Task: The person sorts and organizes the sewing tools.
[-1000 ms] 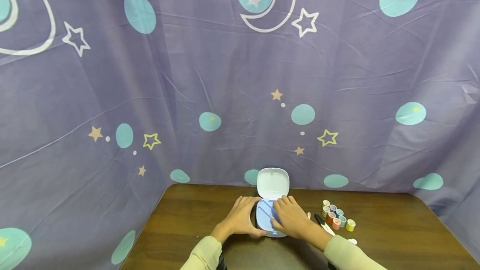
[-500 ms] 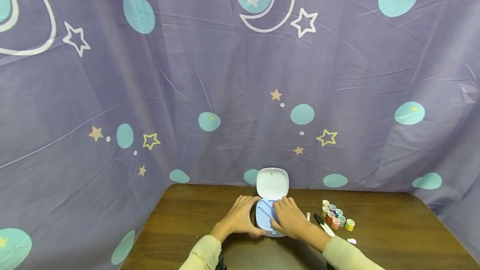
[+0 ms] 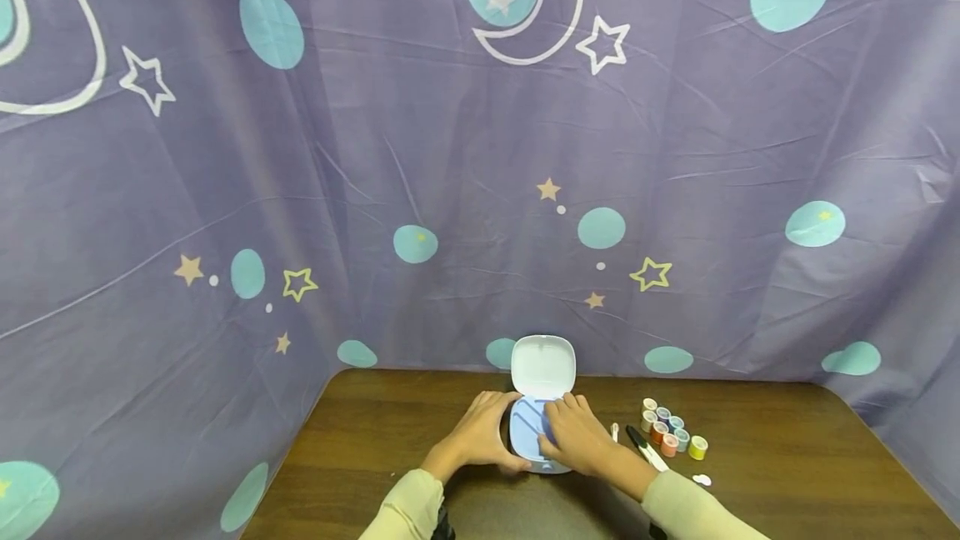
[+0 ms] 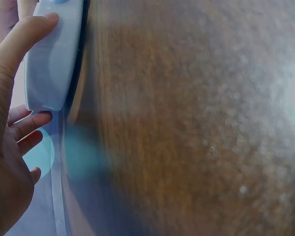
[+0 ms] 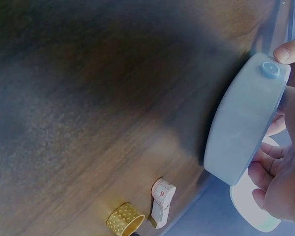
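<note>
A pale blue-white case [image 5: 238, 123] sits on the table, its white lid [image 3: 543, 365] raised at the back. Inside lies a light blue tray [image 3: 527, 432] with moulded ridges. My left hand [image 3: 480, 437] holds the case's left side, thumb on the front wall and fingers round the far side. The left thumb [image 4: 39, 27] shows against the wall in the left wrist view. Over the tray's right part, my right hand [image 3: 577, 437] has its fingers curled, thumb and fingers apparently pinching the tray. What lies under that hand is hidden. A round blue button [image 5: 270, 69] marks the case's front.
Right of the case stand several small thread spools [image 3: 660, 430], beside a black-and-white tool [image 3: 647, 447] and a small white piece [image 3: 702, 480]. In the right wrist view a tape measure [image 5: 162, 199] and gold dotted thimble [image 5: 124, 220] lie nearby. A purple curtain [image 3: 450, 148] hangs behind the table.
Everything has drifted slightly left in the head view. Both hands keep the same places on the case and tray.
</note>
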`<state>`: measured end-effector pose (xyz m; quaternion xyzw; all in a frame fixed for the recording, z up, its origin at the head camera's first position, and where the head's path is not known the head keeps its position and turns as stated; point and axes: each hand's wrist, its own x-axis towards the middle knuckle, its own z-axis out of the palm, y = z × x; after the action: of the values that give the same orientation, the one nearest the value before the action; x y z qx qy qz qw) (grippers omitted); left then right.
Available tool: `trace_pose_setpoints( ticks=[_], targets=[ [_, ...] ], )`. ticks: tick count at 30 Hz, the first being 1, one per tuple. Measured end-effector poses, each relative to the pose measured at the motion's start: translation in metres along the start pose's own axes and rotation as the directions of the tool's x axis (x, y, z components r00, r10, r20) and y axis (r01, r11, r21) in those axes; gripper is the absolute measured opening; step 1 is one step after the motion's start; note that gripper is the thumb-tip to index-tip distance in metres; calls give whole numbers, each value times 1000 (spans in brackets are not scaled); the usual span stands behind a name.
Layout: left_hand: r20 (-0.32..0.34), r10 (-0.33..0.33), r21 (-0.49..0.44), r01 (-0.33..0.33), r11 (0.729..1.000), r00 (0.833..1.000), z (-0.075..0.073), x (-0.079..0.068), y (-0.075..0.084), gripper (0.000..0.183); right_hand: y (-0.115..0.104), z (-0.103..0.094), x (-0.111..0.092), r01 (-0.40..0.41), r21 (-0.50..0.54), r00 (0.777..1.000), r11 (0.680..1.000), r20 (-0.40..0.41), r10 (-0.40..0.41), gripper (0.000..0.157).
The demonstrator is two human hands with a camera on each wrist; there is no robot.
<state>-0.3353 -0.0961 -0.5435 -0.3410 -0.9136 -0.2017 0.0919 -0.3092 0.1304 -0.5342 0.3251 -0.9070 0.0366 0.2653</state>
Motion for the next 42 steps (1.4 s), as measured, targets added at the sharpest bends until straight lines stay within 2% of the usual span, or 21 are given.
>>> trace_pose_setpoints(
  ticks=[6,13,23,37,40,42],
  targets=[
    [6,-16,-16,16,1000,1000,1,-1,2,107,-1,0,-1,1,13,1000,1000,2,-1,31],
    [14,-23,-1,23,1000,1000,2,3,2,108,1,-1,1,24,-12,999,1000,-43,-24,31],
    [7,-10,-31,10,999,1000,3,2,2,107,1,0,2,34,1,998,999,-46,-34,31],
    [52,-76,-65,79,995,996,5,-2,2,112,0,-6,2,-6,67,999,998,45,3,26],
    [56,-86,-70,90,993,995,6,-3,2,112,-1,-5,2,-8,79,999,997,48,4,26],
    [54,-87,-73,91,993,995,5,-3,2,112,-1,-6,3,3,77,1000,997,18,-4,27]
  ],
)
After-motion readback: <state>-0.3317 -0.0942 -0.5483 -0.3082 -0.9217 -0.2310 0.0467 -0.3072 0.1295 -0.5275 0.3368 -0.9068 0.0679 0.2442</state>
